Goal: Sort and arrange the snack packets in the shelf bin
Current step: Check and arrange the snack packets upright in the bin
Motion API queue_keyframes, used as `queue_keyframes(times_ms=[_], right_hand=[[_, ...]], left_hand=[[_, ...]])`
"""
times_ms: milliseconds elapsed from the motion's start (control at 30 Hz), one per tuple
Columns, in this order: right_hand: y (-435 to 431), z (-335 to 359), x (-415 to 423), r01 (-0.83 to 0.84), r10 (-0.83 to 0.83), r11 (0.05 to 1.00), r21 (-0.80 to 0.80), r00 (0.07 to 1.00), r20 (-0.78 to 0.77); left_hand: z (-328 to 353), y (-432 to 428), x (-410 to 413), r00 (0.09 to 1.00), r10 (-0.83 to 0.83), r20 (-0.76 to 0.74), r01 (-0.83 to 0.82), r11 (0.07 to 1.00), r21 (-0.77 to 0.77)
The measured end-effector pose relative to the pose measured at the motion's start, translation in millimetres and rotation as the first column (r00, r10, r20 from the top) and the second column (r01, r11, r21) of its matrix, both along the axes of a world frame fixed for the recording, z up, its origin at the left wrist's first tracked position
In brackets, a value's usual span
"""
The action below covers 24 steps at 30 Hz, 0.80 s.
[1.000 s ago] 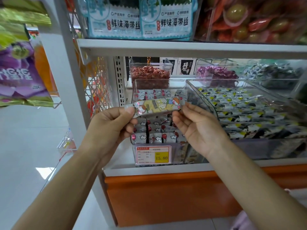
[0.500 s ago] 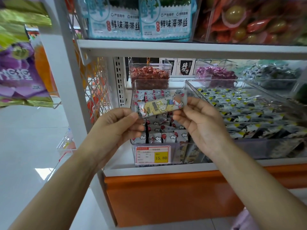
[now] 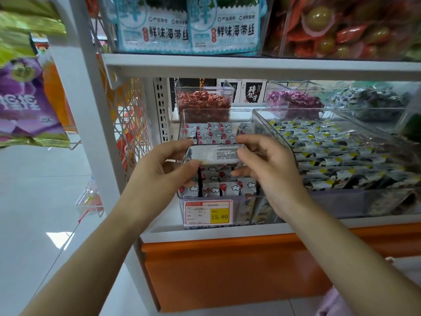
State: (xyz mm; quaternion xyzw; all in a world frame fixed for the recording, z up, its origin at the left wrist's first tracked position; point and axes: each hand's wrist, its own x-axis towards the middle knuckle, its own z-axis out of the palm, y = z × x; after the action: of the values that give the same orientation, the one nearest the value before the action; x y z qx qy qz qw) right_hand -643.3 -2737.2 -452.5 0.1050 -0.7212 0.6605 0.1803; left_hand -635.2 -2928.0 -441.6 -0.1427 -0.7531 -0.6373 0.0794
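Fingers of the left hand are being curled over the left end of a snack packet, with the thumb being pressed up against its lower edge, so that end is being pinched. Fingers of the right hand are being closed on the opposite end, forefinger above and thumb at the side; the remaining fingers are being kept loosely curled below it. Packet is being held level between both hands, its pale printed back being turned toward the camera, just above and in front of the narrow clear bin. Stacked packets with cloud and red markings are being kept upright in rows inside that bin, and a price label reading 15.80 is being displayed on its front wall. Just beside it, to the right, black, white and yellow packets are being stored in a wider clear bin. Behind, red sweets and purple sweets are being kept in smaller clear tubs. Teal packs are being shown on the white shelf above. Whether the held packet is touching the bin cannot be told.
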Motion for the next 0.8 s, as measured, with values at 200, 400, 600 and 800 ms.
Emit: queue_keyframes(times_ms=[200,400,600,800], right_hand=[[2.7,0.8,-1.5,-0.030,0.031,0.999,-0.017,0.999,0.022],[5.6,5.6,0.3,-0.067,0.068,0.996,-0.053,0.998,0.004],[4.9,8.4,3.6,0.059,-0.040,0.985,0.161,0.992,-0.116],[-0.4,8.3,6.5,0.130,-0.076,0.945,0.299,0.980,-0.184]], left_hand=[[1.1,-0.2,0.7,0.998,0.033,-0.050,-0.034,0.999,-0.020],[2.6,-3.4,0.4,0.999,0.003,-0.038,-0.005,0.998,-0.065],[1.7,-0.8,1.5,0.999,-0.017,-0.041,0.011,0.992,-0.127],[3.9,2.2,3.8,0.992,0.057,-0.114,-0.084,0.964,-0.253]])
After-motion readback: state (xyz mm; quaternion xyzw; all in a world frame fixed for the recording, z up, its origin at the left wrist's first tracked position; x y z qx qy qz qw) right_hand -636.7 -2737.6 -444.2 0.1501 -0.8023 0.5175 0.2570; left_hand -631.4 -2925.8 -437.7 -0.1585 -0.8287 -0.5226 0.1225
